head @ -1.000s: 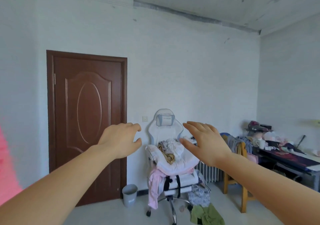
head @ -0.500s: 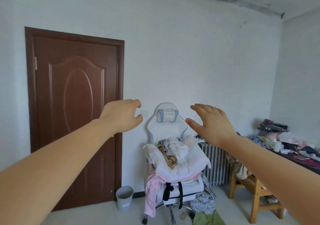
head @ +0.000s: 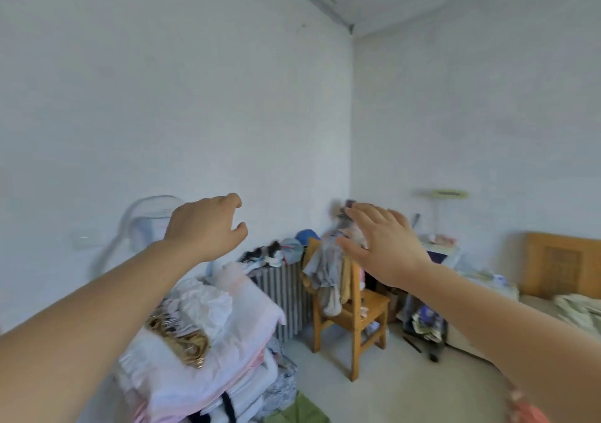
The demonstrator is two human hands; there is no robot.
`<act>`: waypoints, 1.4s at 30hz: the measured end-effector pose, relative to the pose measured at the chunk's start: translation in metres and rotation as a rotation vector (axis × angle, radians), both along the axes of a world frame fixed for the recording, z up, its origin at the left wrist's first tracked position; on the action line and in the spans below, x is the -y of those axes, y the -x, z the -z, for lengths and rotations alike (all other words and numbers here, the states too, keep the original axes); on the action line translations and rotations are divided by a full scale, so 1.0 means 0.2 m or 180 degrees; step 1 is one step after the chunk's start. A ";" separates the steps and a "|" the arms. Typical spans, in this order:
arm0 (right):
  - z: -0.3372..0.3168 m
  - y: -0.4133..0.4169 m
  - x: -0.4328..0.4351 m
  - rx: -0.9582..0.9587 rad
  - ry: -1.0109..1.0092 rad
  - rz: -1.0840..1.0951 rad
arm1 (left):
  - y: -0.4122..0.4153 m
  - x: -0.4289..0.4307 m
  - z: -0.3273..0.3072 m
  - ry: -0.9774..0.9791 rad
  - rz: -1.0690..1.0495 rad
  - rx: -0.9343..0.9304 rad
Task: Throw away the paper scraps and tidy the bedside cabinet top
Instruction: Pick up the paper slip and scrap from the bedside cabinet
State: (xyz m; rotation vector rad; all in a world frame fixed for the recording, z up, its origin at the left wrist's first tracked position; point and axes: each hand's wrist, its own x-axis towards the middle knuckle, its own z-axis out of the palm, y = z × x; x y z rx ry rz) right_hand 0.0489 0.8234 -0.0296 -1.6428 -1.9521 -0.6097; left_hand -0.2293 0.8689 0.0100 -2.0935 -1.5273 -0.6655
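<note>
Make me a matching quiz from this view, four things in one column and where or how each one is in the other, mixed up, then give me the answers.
Things:
1. left hand
2. wooden chair
3. radiator
4. wooden headboard

States or places:
A. against the wall, clothes piled on top
B. far right, at the end of the bed
C. raised, fingers curled, holding nothing
D. clothes draped over its backrest

Pairs: 1-C, 2-D, 3-A, 4-B
</note>
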 end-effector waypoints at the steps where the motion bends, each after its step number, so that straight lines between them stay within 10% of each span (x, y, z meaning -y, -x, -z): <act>1: 0.02 -0.07 -0.04 0.0061 -0.0001 0.0143 | -0.08 -0.12 0.02 0.0045 0.0095 0.0081; 42: 0.16 -3.47 -2.19 0.0031 0.0465 0.2810 | -4.21 -3.15 0.35 -0.0189 0.2973 -0.0189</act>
